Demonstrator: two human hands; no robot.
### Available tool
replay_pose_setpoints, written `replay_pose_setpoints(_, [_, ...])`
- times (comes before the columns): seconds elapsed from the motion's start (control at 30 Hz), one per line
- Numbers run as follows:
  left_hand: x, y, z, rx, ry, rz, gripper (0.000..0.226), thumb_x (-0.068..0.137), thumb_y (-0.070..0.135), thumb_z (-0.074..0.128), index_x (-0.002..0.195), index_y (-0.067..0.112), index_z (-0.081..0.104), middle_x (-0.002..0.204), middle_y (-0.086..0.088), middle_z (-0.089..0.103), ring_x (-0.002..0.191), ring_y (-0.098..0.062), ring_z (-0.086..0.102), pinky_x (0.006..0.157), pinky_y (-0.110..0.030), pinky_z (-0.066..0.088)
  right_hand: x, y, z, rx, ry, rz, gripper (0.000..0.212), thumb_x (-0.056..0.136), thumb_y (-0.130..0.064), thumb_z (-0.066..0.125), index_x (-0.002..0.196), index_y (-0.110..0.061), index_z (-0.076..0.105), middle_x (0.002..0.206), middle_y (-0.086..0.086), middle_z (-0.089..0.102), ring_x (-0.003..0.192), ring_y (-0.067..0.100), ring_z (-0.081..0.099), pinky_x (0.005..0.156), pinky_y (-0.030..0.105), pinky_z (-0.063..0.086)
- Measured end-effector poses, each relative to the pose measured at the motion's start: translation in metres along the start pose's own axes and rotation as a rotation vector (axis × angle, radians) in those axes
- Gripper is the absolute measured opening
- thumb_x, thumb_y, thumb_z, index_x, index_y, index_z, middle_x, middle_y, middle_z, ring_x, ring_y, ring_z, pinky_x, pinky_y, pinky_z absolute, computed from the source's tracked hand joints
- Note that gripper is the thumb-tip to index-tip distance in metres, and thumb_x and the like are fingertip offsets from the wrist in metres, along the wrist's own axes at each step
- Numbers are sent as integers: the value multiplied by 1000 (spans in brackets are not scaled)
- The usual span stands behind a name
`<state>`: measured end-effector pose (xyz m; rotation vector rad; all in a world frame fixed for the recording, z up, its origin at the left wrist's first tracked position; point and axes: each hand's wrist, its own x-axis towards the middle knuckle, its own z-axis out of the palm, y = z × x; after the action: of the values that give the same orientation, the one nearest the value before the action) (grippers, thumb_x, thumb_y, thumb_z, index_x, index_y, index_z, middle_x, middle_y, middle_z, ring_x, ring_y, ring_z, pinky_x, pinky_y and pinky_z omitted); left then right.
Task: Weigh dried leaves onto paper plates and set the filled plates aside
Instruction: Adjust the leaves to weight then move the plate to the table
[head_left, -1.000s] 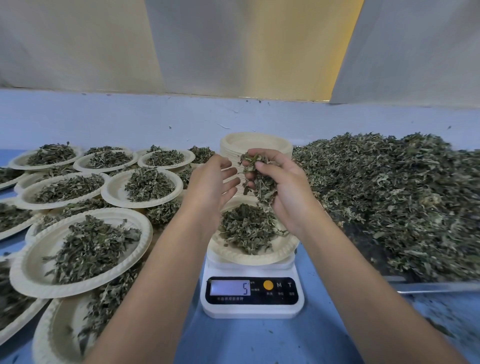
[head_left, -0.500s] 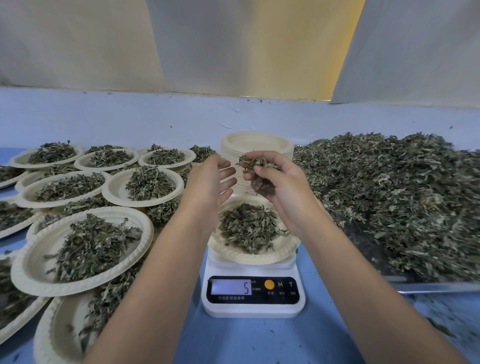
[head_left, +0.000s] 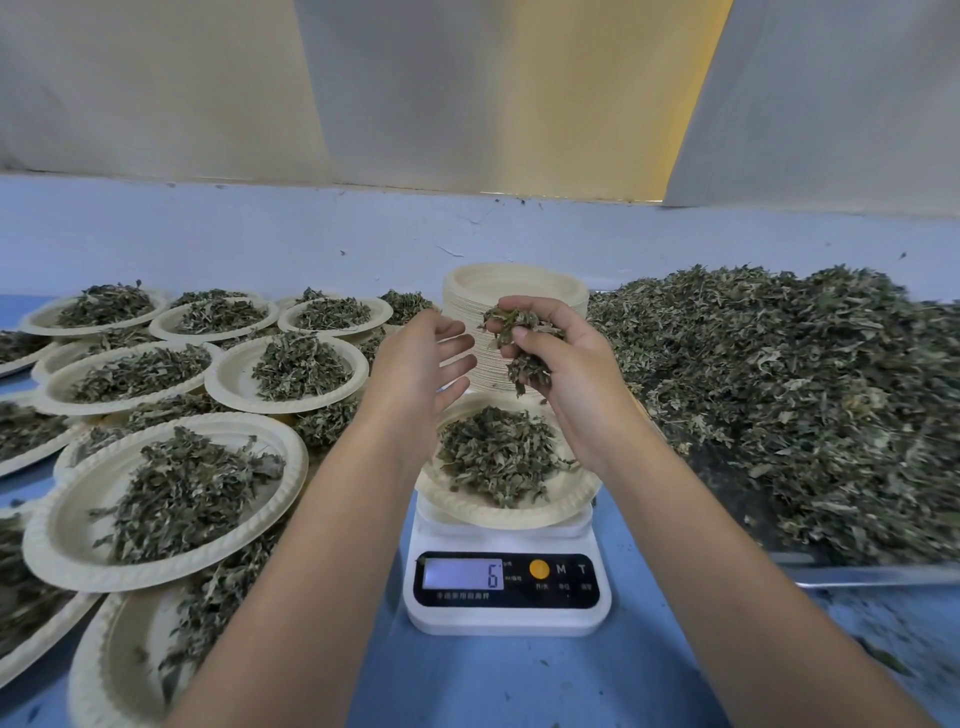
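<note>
R hand (head_left: 576, 374) grips 1 leaf clump (head_left: 524, 332) over 1 plate (head_left: 498, 512) on scale (head_left: 506, 613), reads 6. L hand (head_left: 415, 374) slack, empty. 1 blank stack (head_left: 514, 283); 10+ filled plates (head_left: 67, 540) at left.

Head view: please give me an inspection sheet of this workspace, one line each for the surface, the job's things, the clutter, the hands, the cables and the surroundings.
Surface: blue table.
Job's things: white scale shows 6; paper plate with leaves sits on it; stack of empty plates behind; filled plates overlap at left; loose leaf pile on metal tray at right.
Clutter: leaf crumbs on the table at right.
Hands: left hand open, holds nothing; right hand grips a bunch of leaves above the paper plate.
Cables: nothing seen.
Surroundings: pale blue wall, beige sheets above.
</note>
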<state>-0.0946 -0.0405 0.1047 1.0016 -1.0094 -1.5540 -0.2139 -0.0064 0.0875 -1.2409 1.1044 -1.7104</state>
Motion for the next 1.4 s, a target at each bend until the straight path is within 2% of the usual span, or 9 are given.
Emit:
replay_pose_setpoints(0.23, [0,0,-1,-9,-8,0,22,94,19,43,101,11,62,104,-5,68,95,-19,64,74,-25,50,-3,-2,1,-93,-33,-28,27,94,-1,49,100,-22,65,90,-1,69,71,2,59,70,17,47])
replay_pose_setpoints(0.43, [1,0,-1,-12,-12,1,21,94,18,44,97,11,63,104,-5,69,94,-20,64,76,-26,51,-5,-3,3,-100,-53,-48,27,92,1,50,98,-21,66,78,-6,64,64,-1,56,58,11,43])
replay_pose_setpoints(0.7, [0,0,-2,-46,-24,9,19,92,14,45,82,12,61,74,0,66,69,-15,63,71,-26,52,-4,-1,3,-210,-73,-104,28,90,-4,54,91,-27,70,96,-15,69,98,1,59,85,11,43])
replay_pose_setpoints(1.03, [1,-2,1,-67,-52,1,20,95,20,43,93,11,61,78,-1,67,75,-17,64,74,-28,52,-2,1,3,-226,-93,-106,30,91,-4,51,99,-27,68,97,-16,67,89,-8,57,76,6,40])
replay_pose_setpoints(1.13, [1,-2,6,-198,-112,-62,26,100,29,41,104,9,57,82,-6,63,75,-21,63,77,-34,51,-2,3,5,-308,-145,-159,34,91,1,49,100,-26,67,103,-18,66,101,-8,56,84,6,38])
replay_pose_setpoints(1.2, [-1,-2,10,-303,-155,-110,26,101,31,40,104,9,54,84,-8,60,70,-21,61,71,-36,52,-1,8,6,-449,-166,-176,33,91,-1,49,105,-25,66,114,-12,64,118,2,50,97,16,36])
replay_pose_setpoints(1.27, [-2,-2,14,-391,-156,-140,26,102,31,40,94,10,54,87,-7,59,74,-20,61,65,-34,53,-2,13,8,-584,-187,-168,33,93,-4,48,114,-24,64,122,-14,58,130,9,36,104,11,26])
replay_pose_setpoints(1.33, [-3,-3,18,-496,-135,-164,29,102,28,40,81,12,51,91,-4,60,84,-17,62,75,-31,54,-6,14,12,-611,-211,-162,33,95,-7,45,116,-28,60,120,-36,49,134,4,22,97,-4,13])
replay_pose_setpoints(1.4, [-5,-5,21,-555,-106,-184,27,102,28,39,81,14,49,110,-1,62,106,-15,62,94,-29,48,-7,13,14,-621,-231,-153,34,96,-8,42,117,-31,55,138,-35,38,138,1,11,107,6,6])
